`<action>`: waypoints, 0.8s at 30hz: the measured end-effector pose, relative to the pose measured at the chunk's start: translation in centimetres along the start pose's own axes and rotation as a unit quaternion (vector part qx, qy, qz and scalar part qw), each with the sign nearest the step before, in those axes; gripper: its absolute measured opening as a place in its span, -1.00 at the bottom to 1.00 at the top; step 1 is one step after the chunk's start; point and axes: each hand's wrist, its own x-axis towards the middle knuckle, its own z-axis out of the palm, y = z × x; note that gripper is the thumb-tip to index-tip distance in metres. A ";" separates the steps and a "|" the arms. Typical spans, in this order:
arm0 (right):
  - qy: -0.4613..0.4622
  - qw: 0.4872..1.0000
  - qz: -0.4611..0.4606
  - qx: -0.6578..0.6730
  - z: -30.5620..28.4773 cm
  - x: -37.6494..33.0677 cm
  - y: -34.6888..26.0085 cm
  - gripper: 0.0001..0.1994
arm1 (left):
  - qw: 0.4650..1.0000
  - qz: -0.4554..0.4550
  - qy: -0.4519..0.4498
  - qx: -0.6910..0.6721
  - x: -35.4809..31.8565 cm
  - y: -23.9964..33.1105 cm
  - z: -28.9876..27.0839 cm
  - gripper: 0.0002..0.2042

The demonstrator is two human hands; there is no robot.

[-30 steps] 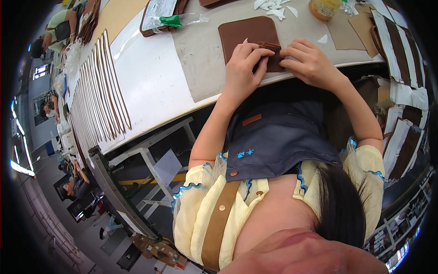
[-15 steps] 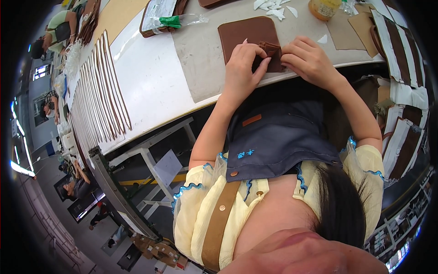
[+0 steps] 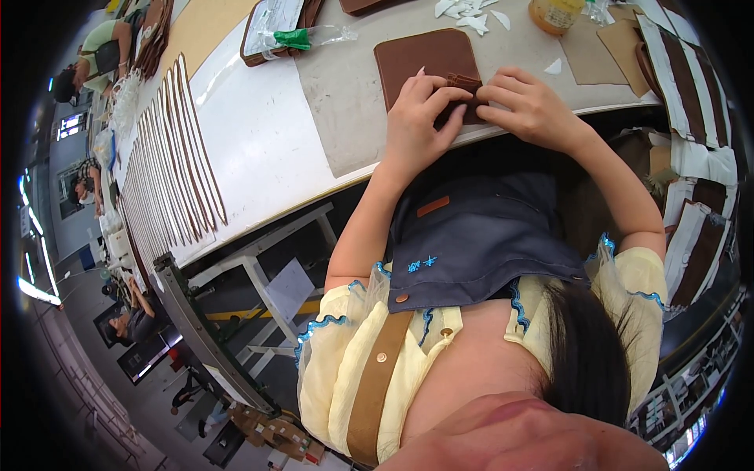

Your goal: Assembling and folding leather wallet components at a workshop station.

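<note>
A square brown leather panel (image 3: 424, 55) with rounded corners lies near the table's front edge. Over its right part, a small folded brown leather piece (image 3: 463, 81) with light stitching sits between my hands. My left hand (image 3: 420, 122) rests on the panel, fingers curled and closed on the small piece at its near side. From the right, my right hand (image 3: 530, 110) pinches the piece's right end with thumb and fingertips. Fingers hide much of the piece, so its full shape cannot be seen.
White scraps (image 3: 471, 12) and an amber jar (image 3: 556, 14) stand beyond the panel. Farther left are stacked leather pieces under a plastic bag with a green part (image 3: 292, 38). Long brown strips (image 3: 184, 149) lie in a row at left. Tan sheets (image 3: 593, 55) lie at right.
My right hand has shifted slightly left, its fingertips closer to my left hand. The left fingers have moved a little on the small leather piece. The panel stays in place.
</note>
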 end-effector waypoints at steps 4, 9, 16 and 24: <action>0.016 0.998 0.042 0.037 0.3 0.0 0.1 -0.80 | 1.000 -0.003 -0.003 -0.003 0.2 0.6 -0.1 -0.82; 0.004 0.999 0.026 0.033 0.3 -0.3 0.4 -0.79 | 1.000 -0.005 0.008 -0.004 0.0 -0.1 0.1 -0.84; 0.000 1.000 -0.002 0.005 -0.1 -0.3 0.2 -0.77 | 1.000 -0.009 0.003 -0.002 0.0 -0.1 0.2 -0.83; 0.011 0.998 0.038 0.046 0.2 -0.1 0.1 -0.80 | 1.000 -0.004 0.003 -0.005 0.1 0.4 -0.1 -0.85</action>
